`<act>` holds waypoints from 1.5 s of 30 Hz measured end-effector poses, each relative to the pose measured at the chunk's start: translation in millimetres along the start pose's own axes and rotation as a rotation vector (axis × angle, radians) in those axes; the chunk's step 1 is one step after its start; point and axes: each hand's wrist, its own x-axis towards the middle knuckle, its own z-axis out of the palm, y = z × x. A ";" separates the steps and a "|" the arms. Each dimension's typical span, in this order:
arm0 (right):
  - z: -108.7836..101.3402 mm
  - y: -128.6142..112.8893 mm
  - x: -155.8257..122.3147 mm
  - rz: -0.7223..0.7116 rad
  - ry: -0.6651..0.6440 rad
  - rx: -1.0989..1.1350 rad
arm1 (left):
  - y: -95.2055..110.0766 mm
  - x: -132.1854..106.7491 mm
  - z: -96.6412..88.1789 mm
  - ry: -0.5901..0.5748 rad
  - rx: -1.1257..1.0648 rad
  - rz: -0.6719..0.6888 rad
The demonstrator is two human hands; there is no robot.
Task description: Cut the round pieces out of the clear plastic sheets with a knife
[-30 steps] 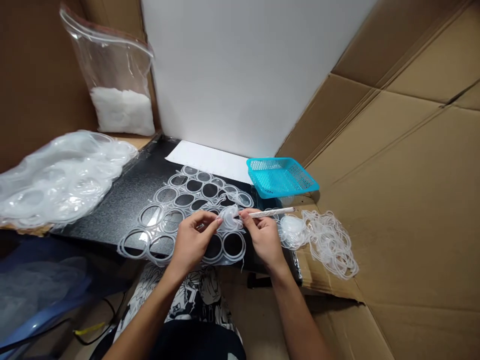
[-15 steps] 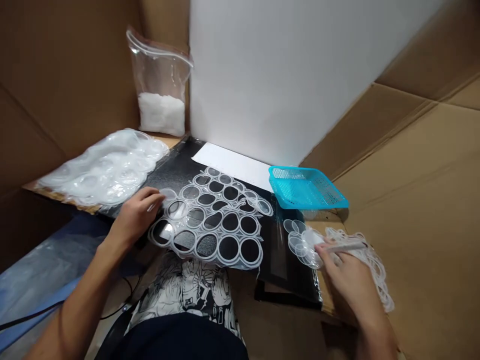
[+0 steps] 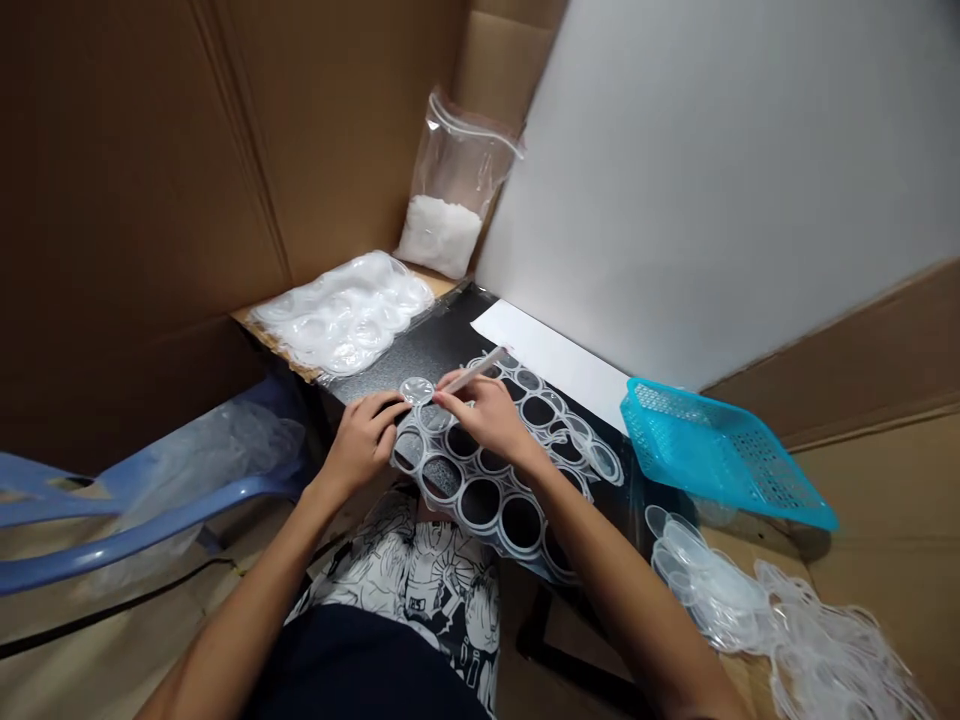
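Note:
In the head view, my left hand (image 3: 364, 440) pinches the edge of a clear round plastic disc (image 3: 417, 391) between thumb and fingers. Close beside it, my right hand (image 3: 487, 415) grips a slim white pen-like tool (image 3: 478, 371), and its fingertips are at the disc's right edge. Whether those fingertips also hold the disc, I cannot tell. Under both hands lies a clear plastic sheet (image 3: 501, 500) with rows of ringed round holes. Part of the sheet is hidden by my right hand and forearm.
A blue perforated basket (image 3: 720, 450) is at the right. Near it are loose clear discs (image 3: 701, 570) and a heap of thin plastic rings (image 3: 840, 620). Bagged discs (image 3: 349, 315) and a zip bag with white contents (image 3: 442, 235) stand left. White paper (image 3: 562, 360) lies behind.
My right hand has come from the loose discs on the right over to my left hand, carrying the white tool. The camera view has turned left.

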 end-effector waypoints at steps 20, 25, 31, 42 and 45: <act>37.7 58.0 28.9 0.004 -0.003 0.097 | 2.3 0.7 -6.9 -0.111 0.070 -0.001; 38.8 56.8 24.6 -0.164 -0.035 -0.074 | 6.3 2.4 -9.9 -0.126 0.116 -0.003; 39.9 46.0 17.4 -0.391 -0.168 -0.595 | 7.7 6.7 -11.4 -0.131 0.153 -0.027; -1.2 39.3 76.2 -0.142 0.135 -0.576 | 7.0 8.1 -16.1 -0.136 0.119 -0.022; -28.8 34.0 87.4 -0.064 0.283 -0.476 | 5.6 8.5 -17.6 -0.117 0.065 -0.036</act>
